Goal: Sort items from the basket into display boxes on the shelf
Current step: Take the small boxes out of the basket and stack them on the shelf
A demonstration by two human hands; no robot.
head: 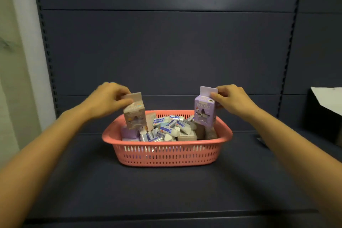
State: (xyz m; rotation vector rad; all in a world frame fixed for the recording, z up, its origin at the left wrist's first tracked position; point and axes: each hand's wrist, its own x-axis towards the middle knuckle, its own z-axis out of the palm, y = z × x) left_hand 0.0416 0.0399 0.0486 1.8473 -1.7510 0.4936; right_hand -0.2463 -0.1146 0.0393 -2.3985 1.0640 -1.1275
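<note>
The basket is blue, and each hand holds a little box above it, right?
Not quite. The basket is salmon pink, not blue, as the head view shows. The rest is right: the left hand pinches a beige box and the right hand pinches a purple box above it.

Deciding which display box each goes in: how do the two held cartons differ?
Colour: the beige carton in the left hand is pinkish tan; the purple carton in the right hand is lilac.
Pose: the beige carton tilts; the purple carton stands nearly upright.
Place: the beige carton is over the left side of the basket, the purple carton over its right.
Both are small, seem to have a star-shaped window, and are pinched near the top.
</note>
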